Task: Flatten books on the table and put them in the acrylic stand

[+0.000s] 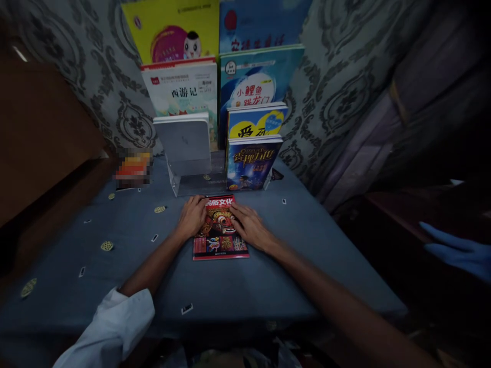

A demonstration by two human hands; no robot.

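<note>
left hand (194, 215): unclenched, laid along the upper left edge of the red book (220, 225), fingers touching the cover; right hand (250, 226): unclenched, fingers extended over the right side of the same cover; the red book lies flat between both hands, directly in front of the book stand (185, 145); a pale rolled sleeve (123, 317) covers part of the left arm; the right forearm is bare.

supporting surface: table with a grey-blue cloth (307, 250), printed with pale seed-pod shapes and small white labels; the book stand rests on it and holds two columns; left column, behind a plain grey panel: white book (184, 89), then yellow-green book (169, 25); right column, front to rear: dark blue book (251, 163), blue-and-yellow book (255, 122), teal book (261, 76), blue book (264, 25).

left of the stand: red-orange item (133, 168), pixelated, identity not readable; rear: patterned curtain (132, 115); right edge: blue finger-shaped item (460, 250), identity not determinable.
</note>
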